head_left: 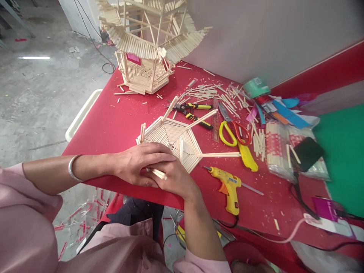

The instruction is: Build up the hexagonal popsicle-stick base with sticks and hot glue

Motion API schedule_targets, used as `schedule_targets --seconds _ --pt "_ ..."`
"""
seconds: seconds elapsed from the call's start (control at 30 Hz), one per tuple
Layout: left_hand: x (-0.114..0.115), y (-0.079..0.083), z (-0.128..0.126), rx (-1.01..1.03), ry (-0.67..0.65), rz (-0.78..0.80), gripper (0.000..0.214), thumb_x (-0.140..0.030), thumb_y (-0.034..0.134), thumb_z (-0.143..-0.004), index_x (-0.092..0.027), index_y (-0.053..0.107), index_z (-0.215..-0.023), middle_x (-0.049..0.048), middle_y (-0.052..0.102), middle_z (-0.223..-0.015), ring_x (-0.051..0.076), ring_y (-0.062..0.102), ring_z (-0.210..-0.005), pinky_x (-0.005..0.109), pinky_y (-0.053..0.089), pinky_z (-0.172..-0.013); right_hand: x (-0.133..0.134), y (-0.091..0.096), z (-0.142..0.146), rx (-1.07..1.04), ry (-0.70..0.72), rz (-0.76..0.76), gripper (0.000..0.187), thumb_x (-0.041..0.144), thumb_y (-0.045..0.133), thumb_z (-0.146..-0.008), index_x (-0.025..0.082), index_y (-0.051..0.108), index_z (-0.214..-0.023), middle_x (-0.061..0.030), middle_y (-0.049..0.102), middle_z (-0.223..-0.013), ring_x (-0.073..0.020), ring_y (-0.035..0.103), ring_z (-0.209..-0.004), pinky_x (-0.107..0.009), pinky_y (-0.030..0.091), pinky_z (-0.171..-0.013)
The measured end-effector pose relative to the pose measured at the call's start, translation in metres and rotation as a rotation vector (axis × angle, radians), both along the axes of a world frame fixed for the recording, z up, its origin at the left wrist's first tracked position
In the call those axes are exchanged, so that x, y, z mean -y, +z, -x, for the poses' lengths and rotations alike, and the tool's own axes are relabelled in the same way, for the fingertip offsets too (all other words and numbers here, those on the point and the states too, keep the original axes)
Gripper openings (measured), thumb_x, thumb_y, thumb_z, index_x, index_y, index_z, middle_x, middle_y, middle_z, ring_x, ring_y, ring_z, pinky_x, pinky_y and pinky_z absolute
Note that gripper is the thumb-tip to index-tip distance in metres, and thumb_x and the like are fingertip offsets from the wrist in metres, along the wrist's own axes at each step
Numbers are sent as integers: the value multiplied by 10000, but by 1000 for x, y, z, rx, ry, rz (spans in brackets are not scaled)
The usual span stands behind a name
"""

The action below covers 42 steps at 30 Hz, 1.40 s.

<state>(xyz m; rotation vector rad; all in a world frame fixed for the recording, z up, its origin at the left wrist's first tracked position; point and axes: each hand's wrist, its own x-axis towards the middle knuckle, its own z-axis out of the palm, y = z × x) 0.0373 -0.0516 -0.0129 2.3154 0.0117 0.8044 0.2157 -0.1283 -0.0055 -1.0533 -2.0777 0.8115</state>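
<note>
Currently: your left hand [138, 165] and right hand [176, 180] both close on sticks [158, 173] at the panel's [173, 137] edge. Best keep them flush; glue gun [229, 185] lies near.

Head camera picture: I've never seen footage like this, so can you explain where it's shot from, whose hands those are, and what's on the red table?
The camera sits on a person's head and looks down, so the two arms entering from below are the wearer's own. The left hand and the right hand meet at the near edge of the red table and together pinch a few wooden sticks. Just beyond them lies a flat hexagonal stick panel. Farther back stands a stick-built pagoda model. To the right lie a yellow glue gun, scissors, cutting pliers and loose sticks.
</note>
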Motion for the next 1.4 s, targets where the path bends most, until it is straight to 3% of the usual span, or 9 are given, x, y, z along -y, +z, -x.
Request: schedule_targets --seconds 1.4 --pt "0 4 1 -33 0 -11 740 -381 732 -853 -132 440 -1486 252 608 -1346 352 620 -1263 515 566 -1036 -1 -5 1 -22 9 -25 259 128 695 -898 257 787 -1103 -39 758 -1261 -244 639 -1311 -432 560 -1110"
